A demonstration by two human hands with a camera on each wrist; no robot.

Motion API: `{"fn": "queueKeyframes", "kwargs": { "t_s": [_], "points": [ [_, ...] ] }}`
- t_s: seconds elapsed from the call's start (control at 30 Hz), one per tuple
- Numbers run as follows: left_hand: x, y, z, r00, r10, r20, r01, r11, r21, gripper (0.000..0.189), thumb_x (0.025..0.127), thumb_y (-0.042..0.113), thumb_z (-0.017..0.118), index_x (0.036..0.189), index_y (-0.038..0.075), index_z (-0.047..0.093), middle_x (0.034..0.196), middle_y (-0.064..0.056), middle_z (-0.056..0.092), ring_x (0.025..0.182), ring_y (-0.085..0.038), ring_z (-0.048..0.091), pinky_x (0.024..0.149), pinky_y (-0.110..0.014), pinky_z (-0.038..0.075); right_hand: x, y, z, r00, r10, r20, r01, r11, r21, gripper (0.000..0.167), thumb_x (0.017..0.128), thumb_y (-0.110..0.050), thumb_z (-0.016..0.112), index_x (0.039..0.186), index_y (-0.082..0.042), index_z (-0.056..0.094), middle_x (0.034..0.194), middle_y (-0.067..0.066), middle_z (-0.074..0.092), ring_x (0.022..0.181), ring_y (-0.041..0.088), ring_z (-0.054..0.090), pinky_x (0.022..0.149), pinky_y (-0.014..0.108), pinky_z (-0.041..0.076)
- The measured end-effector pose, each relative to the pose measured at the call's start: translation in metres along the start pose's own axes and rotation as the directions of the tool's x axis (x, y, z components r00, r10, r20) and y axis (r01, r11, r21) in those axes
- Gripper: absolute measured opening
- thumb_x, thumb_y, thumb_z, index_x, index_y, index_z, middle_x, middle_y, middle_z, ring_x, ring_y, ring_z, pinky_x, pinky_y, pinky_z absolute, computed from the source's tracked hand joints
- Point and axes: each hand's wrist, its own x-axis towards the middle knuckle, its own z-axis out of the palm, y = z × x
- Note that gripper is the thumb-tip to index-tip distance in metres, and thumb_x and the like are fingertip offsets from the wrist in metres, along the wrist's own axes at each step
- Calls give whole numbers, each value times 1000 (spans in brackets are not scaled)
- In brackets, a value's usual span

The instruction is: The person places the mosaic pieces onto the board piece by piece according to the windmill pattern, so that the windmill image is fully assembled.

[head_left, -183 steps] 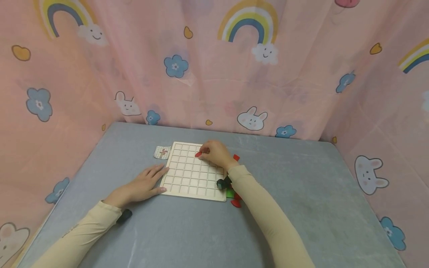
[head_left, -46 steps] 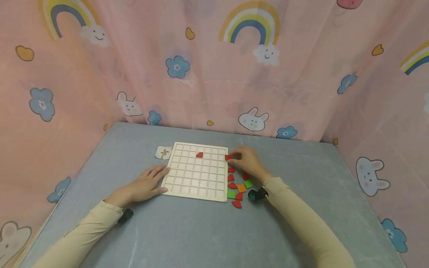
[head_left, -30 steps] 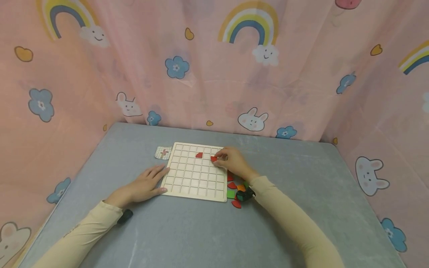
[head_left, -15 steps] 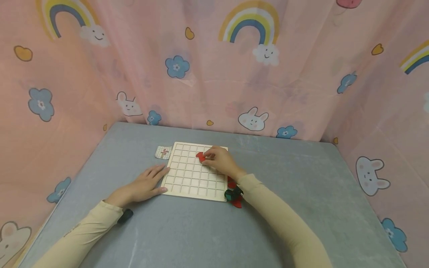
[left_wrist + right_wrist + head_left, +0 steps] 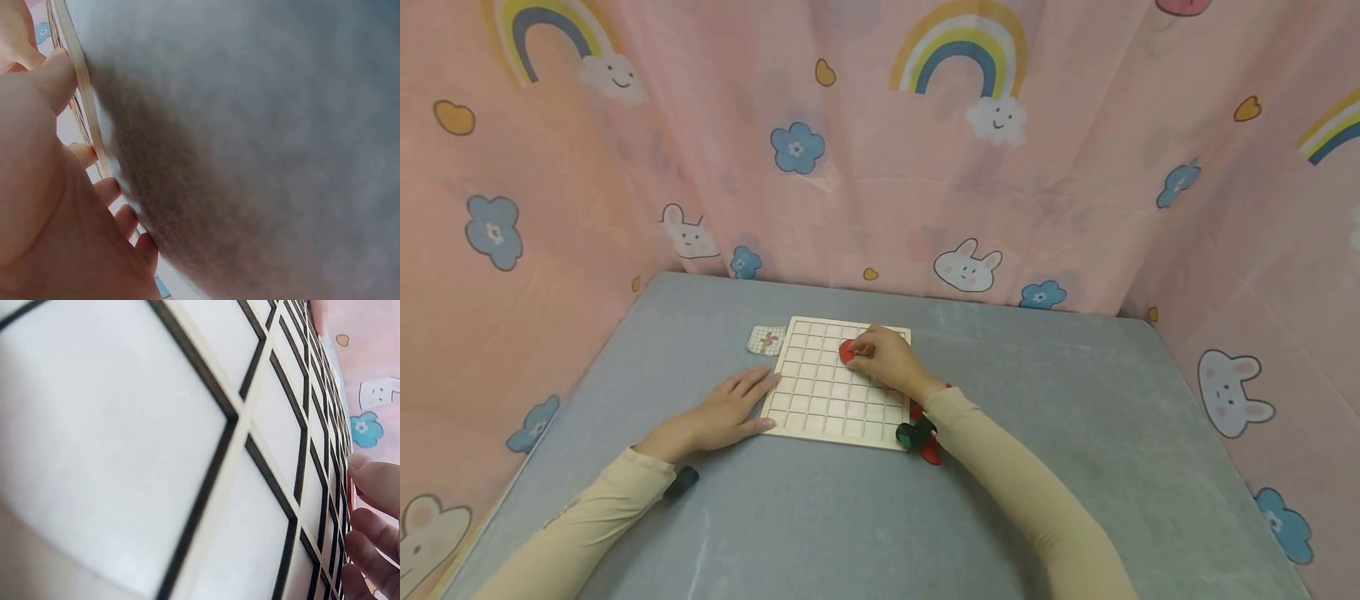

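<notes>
Inside the board's edges [image 5: 835,438], the right hand [image 5: 891,362] pinches a red piece [image 5: 847,354], left hand [image 5: 721,412] outstretched alongside.

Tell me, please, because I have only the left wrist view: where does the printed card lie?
Observer: The printed card lies beside the left edge of the board, farther from the person than the left hand.
Operator: Thank you. Are there also loose pieces off the board?
Observer: Yes, some red pieces show past the board's right edge, partly hidden by the right sleeve.
</notes>
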Motion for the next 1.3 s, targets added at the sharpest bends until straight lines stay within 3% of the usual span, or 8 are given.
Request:
{"fn": "queueKeyframes", "kwargs": {
  "t_s": [0.47,0.83,1.3],
  "points": [
    [0,1,-1,1000,2,1,-2,1000,8,75,100,43,54,158,10,21,165,-18,19,151,-43,17,120,-62,18,4,5,4,1000,-11,10,11,1000,-27,20,88,-24,77,105,-13,77,98,1,67,87,15,57,80,31,49],
    [-5,18,-15,1000,1,7,-2,1000,26,72,101,36,56,156,4,24,162,-24,22,149,-47,21,118,-63,21,3,4,4,1000,-15,8,15,999,-33,20,87,-23,77,105,-13,77,99,2,68,89,16,57,83,32,50],
    [-3,15,-13,1000,0,17,0,999,33,72,101,38,55,157,4,24,163,-24,21,149,-47,20,118,-64,21,4,6,6,1000,-17,0,17,999,-34,23,87,-25,78,107,-14,76,100,1,69,89,15,58,82,31,50]
  ]
}}
